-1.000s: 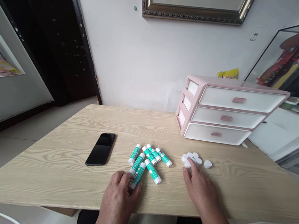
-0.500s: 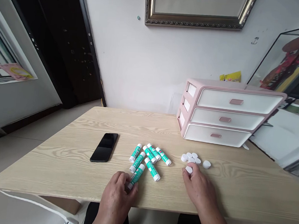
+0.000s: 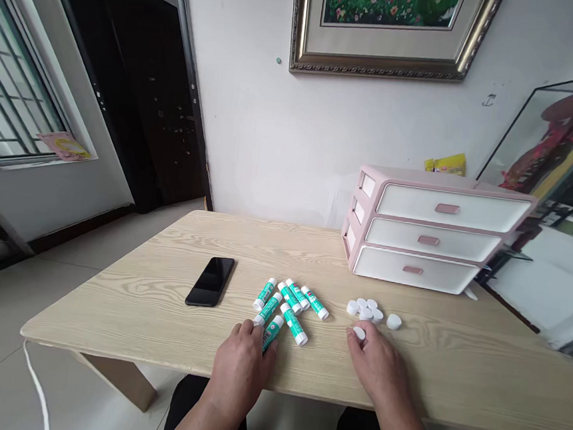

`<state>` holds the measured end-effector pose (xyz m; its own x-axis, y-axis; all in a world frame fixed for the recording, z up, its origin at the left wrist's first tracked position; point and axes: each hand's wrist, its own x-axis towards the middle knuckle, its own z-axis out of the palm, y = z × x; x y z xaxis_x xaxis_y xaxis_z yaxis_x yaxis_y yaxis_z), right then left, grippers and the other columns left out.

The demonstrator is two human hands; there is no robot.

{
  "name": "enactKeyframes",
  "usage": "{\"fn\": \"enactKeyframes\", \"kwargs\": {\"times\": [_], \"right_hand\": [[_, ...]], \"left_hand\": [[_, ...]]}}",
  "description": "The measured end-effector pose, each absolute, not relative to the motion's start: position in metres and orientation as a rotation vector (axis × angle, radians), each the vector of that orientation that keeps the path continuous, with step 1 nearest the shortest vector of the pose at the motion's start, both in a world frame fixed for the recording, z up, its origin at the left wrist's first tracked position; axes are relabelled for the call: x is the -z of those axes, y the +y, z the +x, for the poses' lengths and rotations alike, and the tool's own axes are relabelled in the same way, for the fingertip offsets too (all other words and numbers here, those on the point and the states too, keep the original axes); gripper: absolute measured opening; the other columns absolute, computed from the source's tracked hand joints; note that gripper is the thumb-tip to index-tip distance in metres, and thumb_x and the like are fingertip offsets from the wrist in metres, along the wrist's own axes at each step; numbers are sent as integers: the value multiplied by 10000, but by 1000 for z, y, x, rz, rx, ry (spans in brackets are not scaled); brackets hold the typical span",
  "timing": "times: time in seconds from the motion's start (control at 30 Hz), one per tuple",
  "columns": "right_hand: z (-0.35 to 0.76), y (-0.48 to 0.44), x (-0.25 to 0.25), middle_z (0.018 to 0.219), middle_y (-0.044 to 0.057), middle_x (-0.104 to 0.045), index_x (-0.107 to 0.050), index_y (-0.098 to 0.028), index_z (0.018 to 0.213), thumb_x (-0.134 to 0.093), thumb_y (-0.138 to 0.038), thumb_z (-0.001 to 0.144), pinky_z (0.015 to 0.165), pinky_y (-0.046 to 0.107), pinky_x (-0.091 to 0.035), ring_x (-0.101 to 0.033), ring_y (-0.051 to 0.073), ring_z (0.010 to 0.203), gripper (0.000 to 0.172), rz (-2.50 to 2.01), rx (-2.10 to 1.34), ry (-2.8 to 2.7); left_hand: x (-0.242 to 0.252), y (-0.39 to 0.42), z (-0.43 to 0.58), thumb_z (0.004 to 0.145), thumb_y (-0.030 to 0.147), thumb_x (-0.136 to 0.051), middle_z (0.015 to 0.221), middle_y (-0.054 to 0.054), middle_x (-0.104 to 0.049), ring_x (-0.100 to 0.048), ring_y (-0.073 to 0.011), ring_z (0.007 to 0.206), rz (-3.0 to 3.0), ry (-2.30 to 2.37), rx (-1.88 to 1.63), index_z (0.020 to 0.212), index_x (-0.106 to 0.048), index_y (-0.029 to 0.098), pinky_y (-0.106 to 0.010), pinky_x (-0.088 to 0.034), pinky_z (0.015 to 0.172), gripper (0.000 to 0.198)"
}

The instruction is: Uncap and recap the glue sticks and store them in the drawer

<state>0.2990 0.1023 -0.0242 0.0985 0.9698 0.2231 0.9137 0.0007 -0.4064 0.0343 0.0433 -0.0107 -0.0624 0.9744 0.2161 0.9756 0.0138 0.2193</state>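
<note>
Near the table's front edge, my left hand [image 3: 242, 358] is closed around the lower end of a green glue stick [image 3: 273, 329], whose white upper end sticks out past the fingers. Several more green-and-white glue sticks [image 3: 294, 324] lie loosely grouped just beyond it, pointing different ways. To the right, my right hand [image 3: 378, 363] pinches a round white cap [image 3: 359, 333] between thumb and fingers, low over the tabletop. Just past those fingertips sits a cluster of similar white caps [image 3: 366, 314], and one cap [image 3: 394, 322] lies apart from them on the right.
A black phone [image 3: 210, 282] lies on the wooden table [image 3: 123, 301], left of the glue sticks. At the back right stands a pink-and-white drawer unit [image 3: 429, 239], with a yellow packet [image 3: 445, 164] behind its top. The wall closes off the far side.
The camera view has tilted up and turned slightly left. My left hand has reached farther over the nearest glue stick, covering more of it. My right hand keeps its pinch on the cap.
</note>
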Motion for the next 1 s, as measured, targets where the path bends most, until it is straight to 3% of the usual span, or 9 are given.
{"fn": "enactKeyframes", "kwargs": {"times": [0.13,0.3,0.4,0.53,0.87,1.0], "right_hand": [[304,99,32,820,37,-726,-659,-242,1079,-482,-553,957,684,325,-447,-669,241,763,378,-1761,-401,-1615],[287,80,29,794,47,-697,-683,-199,1064,-569,-698,859,653,312,-510,-643,226,724,551,-1391,-792,-1343],[264,58,11,785,38,-684,-693,-199,1078,-598,-682,879,636,283,-520,-624,199,703,531,-1195,-969,-1361],[240,35,-14,838,35,-699,-684,-214,1128,-583,-609,951,691,256,-533,-621,171,738,445,-1022,-1047,-1456],[231,20,-9,939,28,-688,-631,-237,1293,-509,-448,1049,747,245,-527,-619,154,801,344,-959,-1001,-1664],[231,14,-14,1039,41,-702,-639,-251,1285,-514,-426,1052,802,241,-540,-646,162,889,317,-957,-962,-1686]], "left_hand": [[8,36,33,1020,282,-455,1119,-147,-691,-648,-302,1084,-2223,-2344,564,1127,-668,150,-405,-490,921,272],[11,19,20,1028,387,-430,1049,-115,-685,-644,-268,978,-2414,-2385,1211,1154,-585,194,-386,-482,862,277],[10,9,16,1008,538,-473,903,-47,-636,-612,-225,860,-2606,-2353,1613,1099,-561,214,-344,-482,785,348],[6,-2,17,974,595,-549,866,-1,-572,-577,-170,794,-2905,-2305,2006,1110,-517,220,-270,-460,669,401],[-1,-17,17,995,551,-564,834,23,-539,-495,-136,778,-3106,-2178,1885,1088,-538,213,-262,-403,718,351],[-8,-20,18,1009,517,-556,941,0,-589,-520,-146,845,-3100,-2121,1821,1144,-580,227,-275,-415,797,320]]}}
